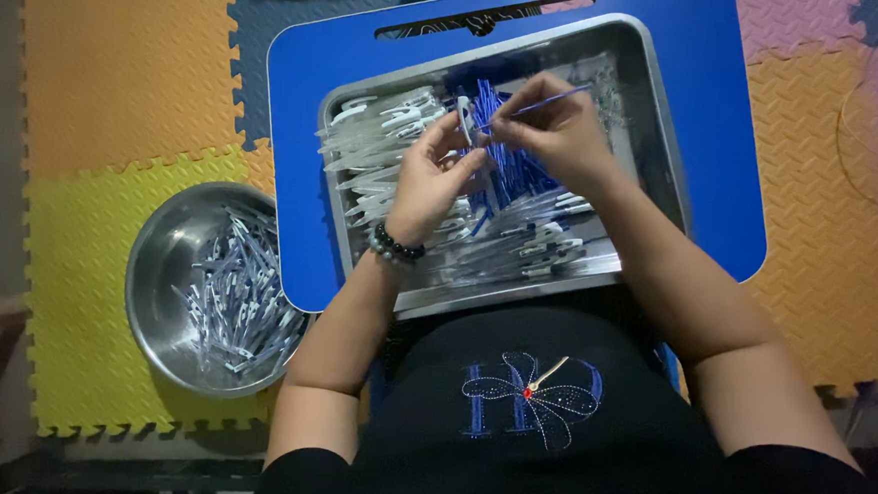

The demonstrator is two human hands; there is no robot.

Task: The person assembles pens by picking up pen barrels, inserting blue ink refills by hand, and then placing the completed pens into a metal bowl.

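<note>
Head view, looking down at lap. Small blue table (725, 142) across the knees, carrying a rectangular metal tray (657, 108) heaped with clear pen barrels (374, 143) and blue refills (503, 170).

Left hand (433, 177) raised over tray centre, fingers pinched together on a clear pen barrel (463, 118), held roughly upright. Beaded bracelet (396, 245) on that wrist.

Right hand (555, 128) just beside the left, fingertips touching it; fingers clamped on a thin blue refill (552, 101) that slants up to the right, its lower end meeting the barrel.

Round metal bowl (158, 262) on the foam floor mats (118, 70), left of the table, holding a pile of assembled pens (241, 307).
</note>
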